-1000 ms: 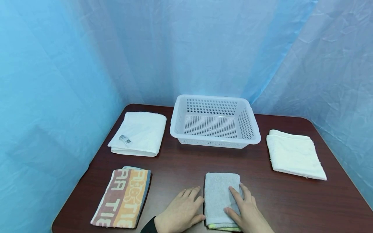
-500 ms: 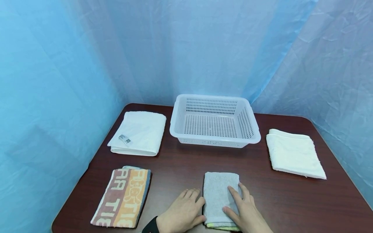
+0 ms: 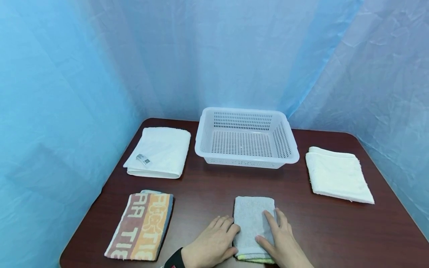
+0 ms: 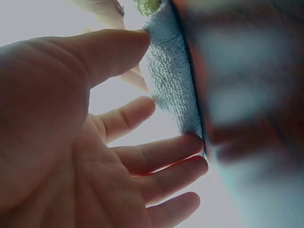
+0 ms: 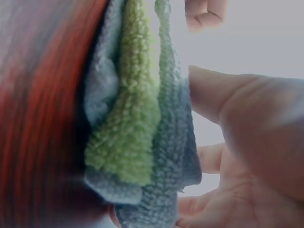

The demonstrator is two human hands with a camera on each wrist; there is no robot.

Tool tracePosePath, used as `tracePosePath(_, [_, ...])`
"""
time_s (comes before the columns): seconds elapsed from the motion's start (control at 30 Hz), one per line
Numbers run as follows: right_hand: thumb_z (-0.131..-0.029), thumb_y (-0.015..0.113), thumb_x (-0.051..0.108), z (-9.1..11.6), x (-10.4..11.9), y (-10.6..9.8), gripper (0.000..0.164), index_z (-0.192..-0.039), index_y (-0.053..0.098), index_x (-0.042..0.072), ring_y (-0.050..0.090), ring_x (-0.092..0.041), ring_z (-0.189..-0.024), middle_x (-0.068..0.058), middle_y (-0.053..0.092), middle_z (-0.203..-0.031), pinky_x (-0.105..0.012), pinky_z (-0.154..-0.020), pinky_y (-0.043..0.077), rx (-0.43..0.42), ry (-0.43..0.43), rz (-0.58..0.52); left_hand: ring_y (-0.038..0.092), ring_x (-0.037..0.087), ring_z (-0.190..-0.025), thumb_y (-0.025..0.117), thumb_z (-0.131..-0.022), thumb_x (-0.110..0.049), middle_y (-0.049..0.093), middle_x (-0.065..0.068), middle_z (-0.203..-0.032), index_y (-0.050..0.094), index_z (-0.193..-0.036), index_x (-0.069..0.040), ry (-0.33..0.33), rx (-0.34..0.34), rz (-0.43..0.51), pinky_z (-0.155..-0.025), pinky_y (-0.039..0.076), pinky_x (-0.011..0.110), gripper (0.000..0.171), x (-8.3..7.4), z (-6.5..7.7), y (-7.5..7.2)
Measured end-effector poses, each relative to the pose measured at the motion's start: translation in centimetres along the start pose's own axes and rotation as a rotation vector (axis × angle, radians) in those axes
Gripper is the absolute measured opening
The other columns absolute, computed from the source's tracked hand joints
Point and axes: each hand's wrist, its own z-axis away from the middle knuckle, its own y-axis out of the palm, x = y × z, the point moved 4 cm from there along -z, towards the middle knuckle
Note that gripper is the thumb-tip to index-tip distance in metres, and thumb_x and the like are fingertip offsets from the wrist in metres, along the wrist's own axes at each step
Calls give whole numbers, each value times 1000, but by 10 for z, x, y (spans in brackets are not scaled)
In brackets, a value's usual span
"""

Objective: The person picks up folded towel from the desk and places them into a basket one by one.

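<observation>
A grey folded towel (image 3: 249, 219) lies at the front of the table, a yellow-green layer showing along its near edge. My left hand (image 3: 211, 243) is at its left side, thumb and index fingertips right at the edge. In the left wrist view its fingers (image 4: 156, 154) are spread and loosely extended beside the grey terry side. My right hand (image 3: 285, 242) rests over the right part of the towel, thumb and index finger on top, the other fingers along its right edge. The right wrist view shows the stacked folds, with a yellow-green layer (image 5: 128, 114) between grey ones.
A white plastic basket (image 3: 246, 160) stands at the back middle of the dark wooden table (image 3: 207, 190). White folded towels lie at the back left (image 3: 164, 149) and right (image 3: 338, 176). An orange and brown lettered towel (image 3: 140, 227) is at the front left. Blue curtains (image 3: 234, 52) surround the table.
My left hand has shifted slightly right, its index fingertip now overlapping the towel's left edge. The right hand has barely moved. The towel stays folded in nearly the same place.
</observation>
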Motion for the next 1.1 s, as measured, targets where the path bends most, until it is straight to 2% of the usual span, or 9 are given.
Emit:
tracePosePath(0.17, [-82, 82, 32, 0, 0, -2, 91, -148, 32, -5, 36, -62, -128, -40, 21, -146, -63, -86, 49, -63, -29, -32, 54, 24, -125, 64, -97, -38, 56, 10, -131, 45, -141, -13, 26, 20, 13, -101, 47, 40, 54, -1, -2, 0])
tracePosePath(0.37, [-76, 87, 31, -1, 0, -5, 106, -149, 22, -8, 41, -58, -125, -40, 28, -141, -63, -91, 46, -120, -42, -47, 55, 24, -123, 59, -101, -35, 54, 15, -135, 48, -142, -14, 41, 55, 14, -101, 46, 38, 48, -1, -2, 1])
tracePosePath(0.5, [-80, 84, 31, -3, -2, -6, 105, -151, 17, -9, 41, -54, -128, -39, 30, -141, -63, -96, 43, -83, -1, -70, 56, 26, -121, 59, -101, -36, 55, 15, -133, 50, -142, -16, 37, 50, -2, -99, 47, 38, 46, -1, -2, 1])
tracePosePath(0.67, [-88, 75, 32, -6, -5, -7, 97, -150, 16, -13, 40, -54, -129, -40, 35, -141, -64, -99, 40, -36, 45, -103, 56, 24, -114, 61, -99, -37, 58, 12, -128, 52, -140, -17, 29, 26, -24, -92, 49, 35, 47, -1, -2, 0])
tracePosePath(0.83, [-91, 73, 28, -9, -8, -8, 94, -151, 15, -14, 39, -53, -132, -40, 34, -144, -63, -102, 38, -17, 66, -142, 56, 22, -111, 61, -99, -36, 58, 11, -128, 52, -141, -16, 17, 32, -23, -84, 47, 32, 47, -2, -3, 0])
tracePosePath(0.93, [-90, 73, 27, -9, -8, -8, 94, -151, 15, -13, 40, -51, -132, -40, 34, -144, -62, -102, 39, -15, 72, -153, 55, 21, -110, 60, -100, -34, 57, 11, -130, 52, -141, -15, 14, 43, -3, -83, 47, 31, 46, -3, -4, 1])
tracePosePath(1.1, [-89, 74, 27, -10, -9, -9, 94, -151, 16, -13, 42, -50, -130, -40, 36, -142, -61, -100, 40, -6, 85, -154, 52, 18, -109, 54, -102, -36, 53, 11, -134, 49, -143, -14, -4, 87, 86, -86, 46, 29, 47, -3, -4, 1])
